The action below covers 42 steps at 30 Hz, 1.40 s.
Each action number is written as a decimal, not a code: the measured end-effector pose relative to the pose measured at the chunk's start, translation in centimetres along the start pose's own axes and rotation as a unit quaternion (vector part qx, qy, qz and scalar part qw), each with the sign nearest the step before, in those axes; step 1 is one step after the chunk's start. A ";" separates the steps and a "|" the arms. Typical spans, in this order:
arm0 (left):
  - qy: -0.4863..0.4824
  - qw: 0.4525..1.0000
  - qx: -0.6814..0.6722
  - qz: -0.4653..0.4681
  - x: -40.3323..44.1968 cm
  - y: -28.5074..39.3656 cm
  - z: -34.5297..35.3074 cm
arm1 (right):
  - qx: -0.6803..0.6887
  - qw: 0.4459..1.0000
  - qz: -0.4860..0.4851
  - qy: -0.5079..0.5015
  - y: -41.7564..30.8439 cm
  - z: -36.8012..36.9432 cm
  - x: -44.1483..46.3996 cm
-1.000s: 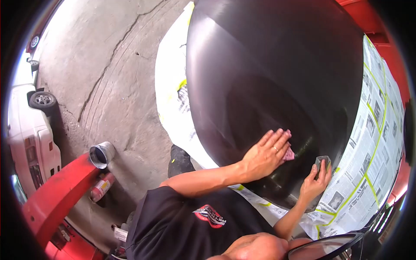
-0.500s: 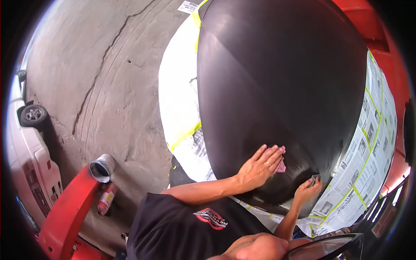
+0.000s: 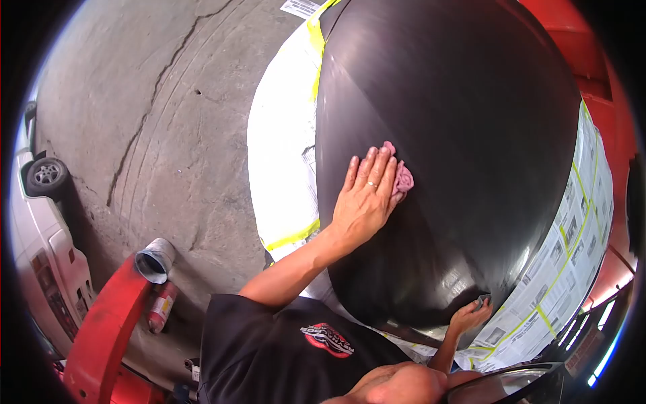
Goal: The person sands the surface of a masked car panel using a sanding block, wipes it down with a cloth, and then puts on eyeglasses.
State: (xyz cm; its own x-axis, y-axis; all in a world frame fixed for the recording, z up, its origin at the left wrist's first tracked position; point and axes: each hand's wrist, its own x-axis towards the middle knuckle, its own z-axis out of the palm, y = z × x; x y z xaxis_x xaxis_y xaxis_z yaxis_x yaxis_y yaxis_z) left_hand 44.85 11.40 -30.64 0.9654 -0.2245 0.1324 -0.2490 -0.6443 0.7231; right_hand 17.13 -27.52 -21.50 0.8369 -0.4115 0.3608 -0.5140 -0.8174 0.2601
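My left hand (image 3: 367, 195) presses a crumpled pink cloth (image 3: 404, 178) onto the dark, curved vehicle panel (image 3: 464, 135). Its fingers point up the panel, and part of the cloth bulges out beside them. Near the panel's lower right edge, my right hand (image 3: 469, 316) is closed around a small grey pad (image 3: 482, 300); the pad's exact kind cannot be made out. Around both hands the panel looks glossy and wet in places.
Newspaper masking (image 3: 572, 229) with yellow-green tape lines the panel's right side; white masking sheet (image 3: 279, 148) borders its left. A red curved part (image 3: 111, 323), a metal can (image 3: 156, 259) and a red bottle (image 3: 162, 308) are lower left. A white vehicle (image 3: 50, 232) stands beyond.
My left hand has slid up and to the left across the panel with the pink cloth. My right hand, still gripping the grey pad, appears slightly lower.
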 end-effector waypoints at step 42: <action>0.020 0.966 0.242 0.085 5.3 1.0 2.4 | 0.205 0.977 0.057 0.022 -0.6 -2.2 0.9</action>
State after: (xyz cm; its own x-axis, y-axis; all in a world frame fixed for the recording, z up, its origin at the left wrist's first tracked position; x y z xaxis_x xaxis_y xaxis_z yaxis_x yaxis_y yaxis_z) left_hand 49.51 7.81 -30.87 0.9070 -0.3348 0.2556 -0.4020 -0.8692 0.2880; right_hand 17.78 -26.53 -19.32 0.7646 -0.4996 0.4071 -0.4782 -0.8633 -0.1613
